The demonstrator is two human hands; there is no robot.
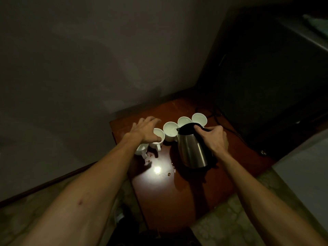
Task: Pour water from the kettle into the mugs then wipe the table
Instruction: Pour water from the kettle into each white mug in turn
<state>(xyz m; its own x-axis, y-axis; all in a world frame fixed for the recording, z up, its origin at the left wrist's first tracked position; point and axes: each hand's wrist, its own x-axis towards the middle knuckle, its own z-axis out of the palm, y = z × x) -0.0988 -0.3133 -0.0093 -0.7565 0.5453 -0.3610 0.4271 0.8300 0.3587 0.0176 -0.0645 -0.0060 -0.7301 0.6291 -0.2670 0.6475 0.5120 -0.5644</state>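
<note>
While light is poor across the frame, the layout reads clearly enough. Left of centre: left hand (145, 129) lies over the nearest mugs, fingers spread and loose, tips touching the rim of one white mug (158, 137); nothing gripped. A second mug (142, 149) sits partly hidden under that wrist, at the left edge of the table (177, 201). Centre: third mug (170, 131), spout aimed at it, a thin stream just visible at the lip. Two more mugs (198, 118) stand behind, upper centre-right. Right of centre: steel kettle (192, 148), tilted toward the row, held off the table by the right hand (215, 138), fingers clenched round the black handle. A dark cord (209, 112) trails behind the mugs.

Wet patches and droplets already lie on the lower centre of the wood. Risks, as I judge them: a steeper tilt overshoots the rim; splashing water reaches the left fingers close by; the crowded mugs get knocked by the kettle body.
</note>
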